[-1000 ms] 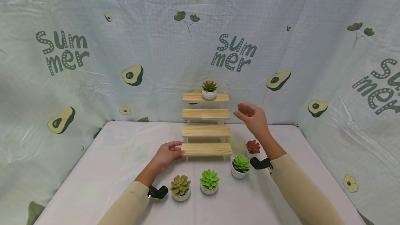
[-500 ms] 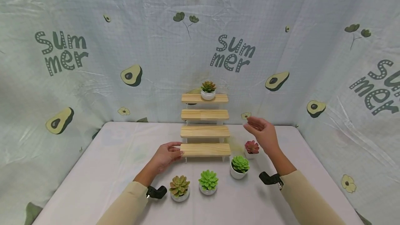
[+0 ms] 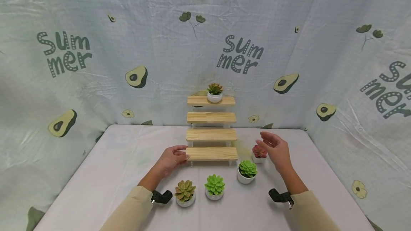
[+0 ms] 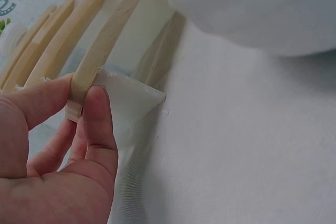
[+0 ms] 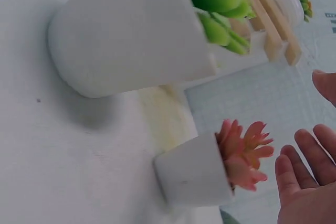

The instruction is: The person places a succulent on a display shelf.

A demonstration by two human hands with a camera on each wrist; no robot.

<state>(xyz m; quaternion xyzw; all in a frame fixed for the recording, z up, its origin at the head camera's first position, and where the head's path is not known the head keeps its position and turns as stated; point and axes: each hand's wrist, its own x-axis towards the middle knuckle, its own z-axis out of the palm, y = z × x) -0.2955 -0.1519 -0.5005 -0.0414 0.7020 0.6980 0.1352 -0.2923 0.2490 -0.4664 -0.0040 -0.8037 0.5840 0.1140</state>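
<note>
On the table, a stepped stand and a red succulent lie between two hands

On the pale tabletop [image 3: 135, 145], the stepped stand [image 3: 212, 135] rises in four light wooden planks, their grain plain, on whitish supports. A white pot with a green and reddish succulent [image 3: 214, 93] sits on the top plank. The left hand [image 3: 171, 160] pinches the left end of the lowest plank [image 3: 212, 154] between thumb and fingers, so the stand lies just to that hand's right.

Well apart from it, past the stand's right end, the red succulent [image 3: 258, 154] stands upright in a white, tapered pot, its pointed leaves shading from pink to orange. The right hand [image 3: 279, 151] hangs just to its right, free, thumb spread and fingers loosely bent; the right wrist view shows a gap between fingers and leaves. A bright green succulent [image 3: 247, 171] in a white pot stands nearby, closer to the person.
</note>
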